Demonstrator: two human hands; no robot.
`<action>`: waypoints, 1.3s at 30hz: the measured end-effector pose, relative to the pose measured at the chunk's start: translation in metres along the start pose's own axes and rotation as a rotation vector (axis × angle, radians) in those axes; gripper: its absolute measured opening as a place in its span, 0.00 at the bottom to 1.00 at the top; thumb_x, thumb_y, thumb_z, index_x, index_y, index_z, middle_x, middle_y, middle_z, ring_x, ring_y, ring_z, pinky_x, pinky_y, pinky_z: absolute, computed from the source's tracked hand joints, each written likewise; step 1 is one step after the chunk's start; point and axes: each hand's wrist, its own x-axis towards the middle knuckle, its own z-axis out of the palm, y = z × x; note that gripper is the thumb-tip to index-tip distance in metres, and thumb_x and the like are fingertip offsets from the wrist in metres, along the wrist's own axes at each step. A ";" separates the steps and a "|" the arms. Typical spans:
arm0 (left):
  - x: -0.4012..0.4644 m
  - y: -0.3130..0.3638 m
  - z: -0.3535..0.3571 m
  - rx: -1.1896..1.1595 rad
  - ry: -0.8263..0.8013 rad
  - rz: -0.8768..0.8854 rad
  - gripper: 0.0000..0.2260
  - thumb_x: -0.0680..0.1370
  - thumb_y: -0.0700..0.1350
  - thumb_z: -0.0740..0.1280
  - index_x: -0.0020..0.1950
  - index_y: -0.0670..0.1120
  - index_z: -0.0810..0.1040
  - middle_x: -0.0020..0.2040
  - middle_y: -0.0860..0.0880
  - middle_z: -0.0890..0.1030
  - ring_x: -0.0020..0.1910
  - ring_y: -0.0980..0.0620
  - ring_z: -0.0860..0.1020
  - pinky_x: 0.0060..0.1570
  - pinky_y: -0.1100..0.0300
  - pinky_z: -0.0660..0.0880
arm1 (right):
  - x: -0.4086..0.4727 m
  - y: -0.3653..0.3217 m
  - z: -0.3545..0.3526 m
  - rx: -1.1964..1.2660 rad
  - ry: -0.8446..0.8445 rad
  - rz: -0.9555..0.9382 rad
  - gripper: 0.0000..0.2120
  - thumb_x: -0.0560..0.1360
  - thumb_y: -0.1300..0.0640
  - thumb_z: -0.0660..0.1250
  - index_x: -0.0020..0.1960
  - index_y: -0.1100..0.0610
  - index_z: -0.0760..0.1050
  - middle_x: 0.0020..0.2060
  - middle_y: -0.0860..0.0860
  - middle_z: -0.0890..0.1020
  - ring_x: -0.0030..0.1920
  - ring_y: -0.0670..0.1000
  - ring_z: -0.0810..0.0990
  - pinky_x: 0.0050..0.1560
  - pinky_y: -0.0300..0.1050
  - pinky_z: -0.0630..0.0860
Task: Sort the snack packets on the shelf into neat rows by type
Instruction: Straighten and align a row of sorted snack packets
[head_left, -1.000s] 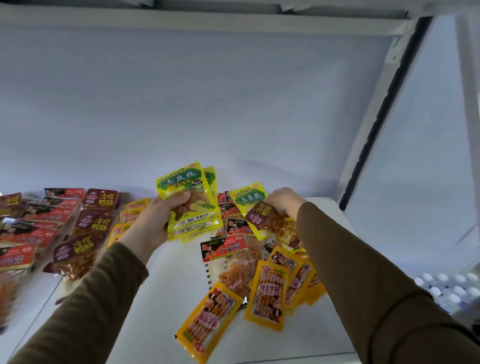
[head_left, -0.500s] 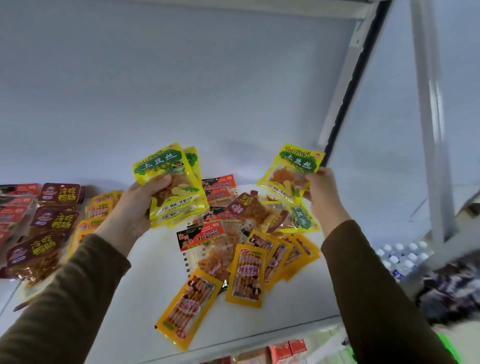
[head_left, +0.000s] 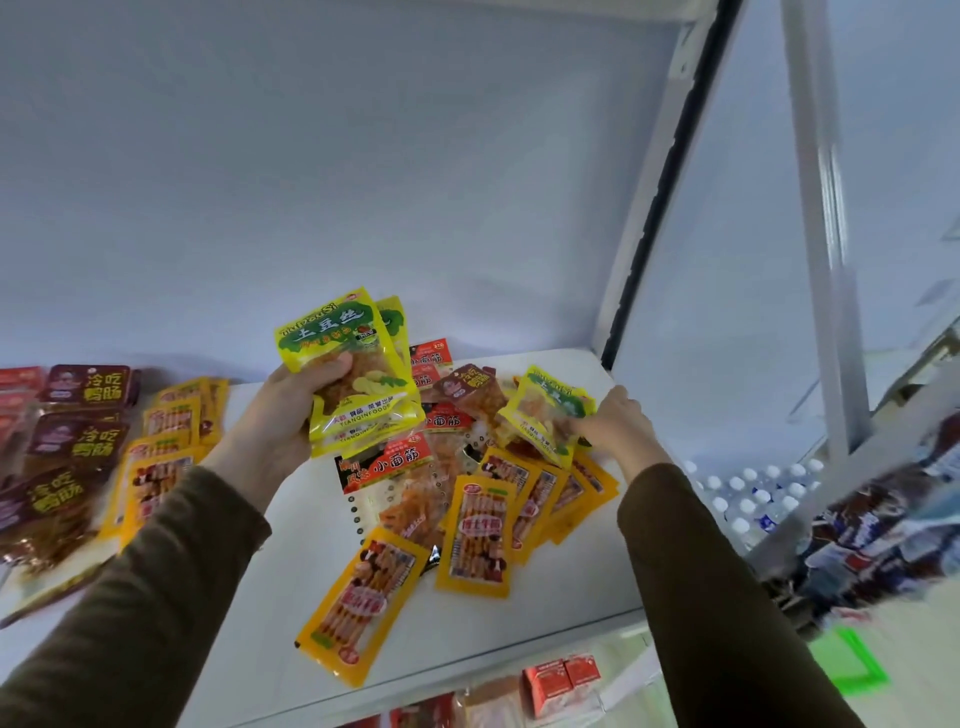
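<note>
My left hand (head_left: 283, 410) grips a small stack of yellow-green potato-shred packets (head_left: 353, 379), held upright above the white shelf (head_left: 519, 623). My right hand (head_left: 615, 423) pinches another yellow-green packet (head_left: 545, 415) low over the mixed pile. That pile holds several orange sausage packets (head_left: 478, 535), red-labelled gluten packets (head_left: 387, 462) and a maroon packet (head_left: 470, 387). One orange packet (head_left: 358, 603) lies apart near the shelf's front edge.
Maroon duck-intestine packets (head_left: 78, 431) and orange packets (head_left: 166, 447) lie in rows at the left. A white upright post (head_left: 649, 208) bounds the shelf on the right. Water bottles (head_left: 753, 499) stand below right, and red cartons (head_left: 561, 680) sit on the lower shelf.
My right hand has come down from its raised position and now holds a yellow-green packet low over the pile. My left hand keeps its stack, shifted slightly.
</note>
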 end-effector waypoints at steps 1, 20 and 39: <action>-0.001 0.000 0.001 -0.001 0.005 -0.001 0.11 0.81 0.39 0.67 0.63 0.41 0.79 0.53 0.41 0.86 0.45 0.44 0.87 0.44 0.47 0.85 | 0.002 -0.005 -0.001 -0.054 -0.048 0.011 0.46 0.70 0.41 0.78 0.75 0.62 0.60 0.68 0.60 0.73 0.67 0.61 0.74 0.55 0.50 0.72; -0.003 0.003 -0.001 -0.007 0.021 0.000 0.16 0.80 0.41 0.69 0.67 0.42 0.78 0.58 0.39 0.85 0.50 0.42 0.86 0.47 0.46 0.84 | 0.013 -0.027 -0.001 0.375 0.088 -0.242 0.08 0.81 0.55 0.67 0.59 0.52 0.73 0.48 0.48 0.77 0.44 0.51 0.76 0.48 0.49 0.75; -0.008 0.012 -0.009 -0.025 0.006 0.001 0.17 0.80 0.40 0.68 0.69 0.40 0.76 0.60 0.38 0.83 0.51 0.40 0.85 0.50 0.45 0.84 | -0.016 -0.108 -0.089 0.634 0.191 -0.789 0.09 0.82 0.61 0.61 0.54 0.57 0.80 0.44 0.53 0.82 0.45 0.47 0.76 0.45 0.44 0.69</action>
